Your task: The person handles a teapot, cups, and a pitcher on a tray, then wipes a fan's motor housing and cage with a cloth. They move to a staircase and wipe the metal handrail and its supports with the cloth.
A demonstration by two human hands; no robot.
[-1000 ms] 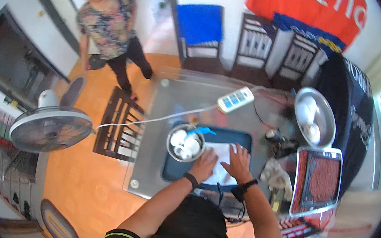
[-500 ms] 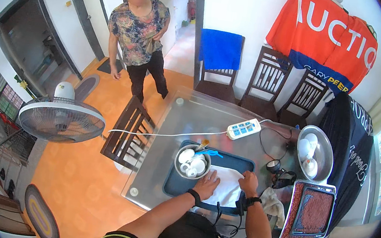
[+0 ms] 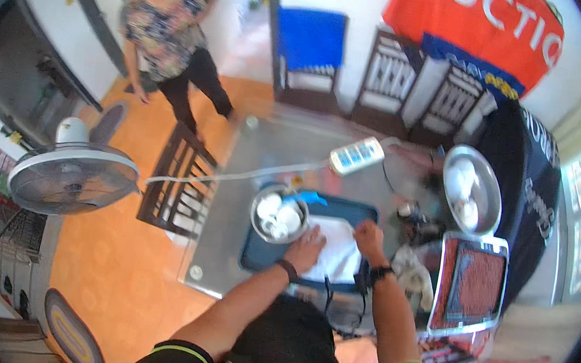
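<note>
A steel bowl point(image 3: 254, 221) crowds the left hand point(image 3: 305, 251), open on a white sheet point(image 3: 338, 251); right hand point(image 3: 371, 243) curled, grip unclear

Two hands point(image 3: 305, 250), one white sheet point(image 3: 334, 251), one blue tray point(image 3: 252, 255), two metal bowls point(image 3: 489, 185), one power strip point(image 3: 357, 156), one table point(image 3: 219, 249), one fan point(image 3: 73, 175), one standing person point(image 3: 166, 32), two oval mats point(image 3: 74, 333); three chairs point(image 3: 308, 99) by the wall, another left of the table.

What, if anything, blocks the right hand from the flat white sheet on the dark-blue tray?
Nothing visible: the right hand is at the upper right corner of the white sheet. The round silver bowl stands to the sheet's left, not between them.
</note>
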